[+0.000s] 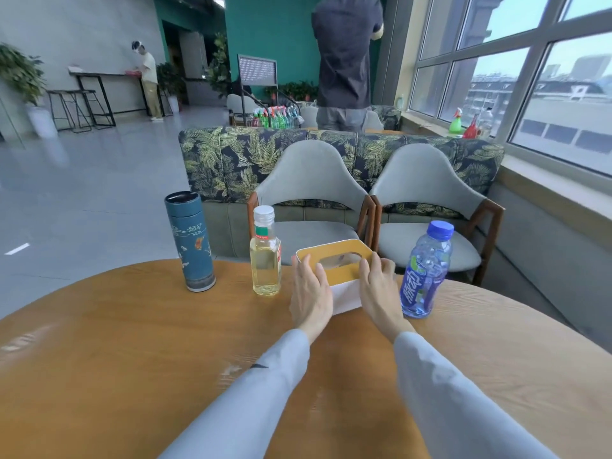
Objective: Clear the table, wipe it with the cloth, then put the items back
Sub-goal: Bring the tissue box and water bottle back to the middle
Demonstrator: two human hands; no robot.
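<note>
The white rectangular tissue box with a yellow-ochre lid and oval slot (334, 260) sits just right of the frame's centre, on the far part of the round wooden counter (132, 342). Both hands clasp it from the sides: the left hand (311, 293) lies along its left wall with fingers reaching over the lid's edge, and the right hand (381, 289) does the same on the right wall. Whether the box is resting on the counter or just lifted I cannot tell.

The step in hand looks like moving this box, either off the counter or back onto it; no cloth is in view, so the stage is uncertain. To do it well, the palms should press evenly on both walls, since the lid may be loose and could slip if gripped alone. A straight, level lift suits it.

Close neighbours call for care. The clear square glass bottle of pale yellow liquid with a white cap (265, 253) stands just left of the left hand, and the clear plastic drink bottle with a blue cap and blue label (425, 270) stands just beside the right hand; a swung elbow or wrist could tip either. The tall teal cylindrical flask with a painted pattern (192, 241) stands farther left, well apart.
</note>
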